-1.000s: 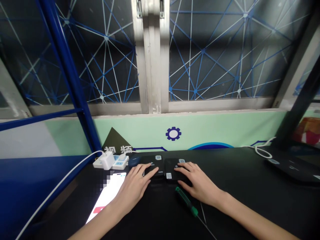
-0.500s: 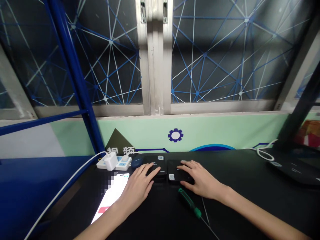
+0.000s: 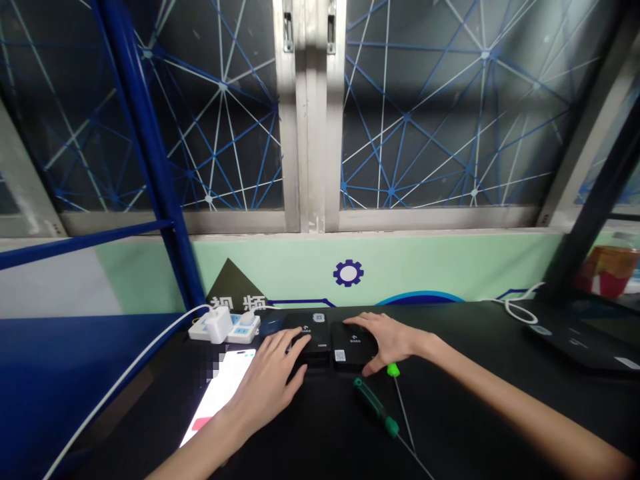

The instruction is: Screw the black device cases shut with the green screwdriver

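Two flat black boxes lie side by side on the black table. On the left box [image 3: 316, 343] rest the fingertips of my left hand [image 3: 273, 367], with its fingers spread. My right hand [image 3: 387, 339] arches around the right box [image 3: 354, 348], fingers on its far edge and thumb by the near right corner. A dark green screwdriver [image 3: 373, 401] lies in front of the right box. Beside it is a second screwdriver [image 3: 395, 371] with a bright green handle, partly behind my right hand.
A lit phone [image 3: 225, 390] lies left of my left forearm. Behind it are a white power strip [image 3: 245, 329] with a charger and a dark mouse [image 3: 271, 324]. A black device [image 3: 575, 343] and white cable [image 3: 515, 310] are at right.
My right hand has lifted off the top of the right box and moved to its right side, uncovering its logo and the bright green handle. My left hand has shifted slightly left and down.
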`<state>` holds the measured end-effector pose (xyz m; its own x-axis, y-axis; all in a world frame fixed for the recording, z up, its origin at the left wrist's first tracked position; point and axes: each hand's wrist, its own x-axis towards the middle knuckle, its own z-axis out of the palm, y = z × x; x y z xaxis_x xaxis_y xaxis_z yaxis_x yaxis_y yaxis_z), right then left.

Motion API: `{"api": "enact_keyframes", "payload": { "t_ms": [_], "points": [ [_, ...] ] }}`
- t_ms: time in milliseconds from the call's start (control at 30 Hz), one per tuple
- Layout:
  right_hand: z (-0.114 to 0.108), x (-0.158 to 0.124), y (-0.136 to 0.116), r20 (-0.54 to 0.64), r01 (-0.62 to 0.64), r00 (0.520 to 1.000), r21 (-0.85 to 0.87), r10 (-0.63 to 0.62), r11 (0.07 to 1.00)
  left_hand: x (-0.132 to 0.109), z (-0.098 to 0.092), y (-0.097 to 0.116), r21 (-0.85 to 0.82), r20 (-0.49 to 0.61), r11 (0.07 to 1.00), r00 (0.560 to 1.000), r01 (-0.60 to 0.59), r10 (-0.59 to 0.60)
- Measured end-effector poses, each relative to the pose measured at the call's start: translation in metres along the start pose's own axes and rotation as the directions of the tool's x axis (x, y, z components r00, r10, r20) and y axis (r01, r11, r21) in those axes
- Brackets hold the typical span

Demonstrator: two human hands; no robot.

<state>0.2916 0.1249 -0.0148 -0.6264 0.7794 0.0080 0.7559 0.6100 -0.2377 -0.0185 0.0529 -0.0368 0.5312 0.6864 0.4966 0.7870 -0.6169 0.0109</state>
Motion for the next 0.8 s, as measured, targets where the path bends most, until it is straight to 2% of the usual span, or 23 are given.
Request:
{"api": "enact_keyframes", "payload": {
  "t_ms": [233, 467, 633, 800],
  "points": [
    [0.003, -0.004, -0.005, -0.167, 0.053, 0.985, 0.103, -0.035, 0.993, -0.001, -0.003, 0.000, 0.008, -0.018, 1.000, 1.000, 0.001, 0.000],
    [-0.006, -0.021, -0.011, -0.322, 0.019, 0.946, 0.142, 0.027, 0.990, 0.004, -0.011, 0.002, -0.018, -0.048, 1.000, 0.999, 0.020, -0.021],
    [-0.009, -0.046, -0.031, -0.362, 0.006, 0.930, 0.199, 0.068, 0.980, 0.007, -0.023, 0.010, -0.071, 0.059, 0.993, 0.994, 0.093, -0.089],
    [0.003, -0.063, -0.068, -0.356, 0.120, 0.934, 0.200, -0.042, 0.972, 0.008, -0.025, 0.009, -0.033, 0.158, 0.995, 0.983, 0.097, -0.091]
  ]
}}
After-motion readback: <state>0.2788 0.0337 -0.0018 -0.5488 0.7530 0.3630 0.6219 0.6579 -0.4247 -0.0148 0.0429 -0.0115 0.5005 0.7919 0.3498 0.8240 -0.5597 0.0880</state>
